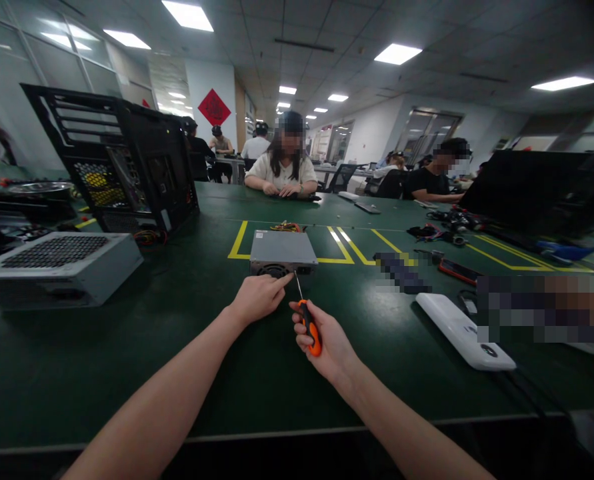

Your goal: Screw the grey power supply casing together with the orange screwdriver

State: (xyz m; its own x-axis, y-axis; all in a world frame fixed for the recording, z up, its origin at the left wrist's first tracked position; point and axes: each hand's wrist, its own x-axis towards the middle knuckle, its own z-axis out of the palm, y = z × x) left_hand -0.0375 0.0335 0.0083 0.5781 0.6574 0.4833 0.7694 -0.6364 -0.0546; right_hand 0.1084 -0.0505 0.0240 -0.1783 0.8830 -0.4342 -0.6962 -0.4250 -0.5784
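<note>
A grey computer power supply [283, 247] lies on the green table in front of me, its fan and socket side towards me. My left hand [260, 298] is at that side, with the index finger stretched out along it to the screwdriver's tip. The other fingers of that hand are partly hidden. My right hand [327, 337] is wrapped round the orange and black handle of a screwdriver [311, 327]. The thin shaft points up and away, its tip at the power supply near the socket. Whether a screw sits there is too small to tell.
A larger power supply [101, 267] and an open black computer case [127, 160] stand to the left. At the right lie a white device [464, 333], cables [457, 220] and a black monitor-like panel [541, 190]. Across the table a person [281, 167] works with both hands.
</note>
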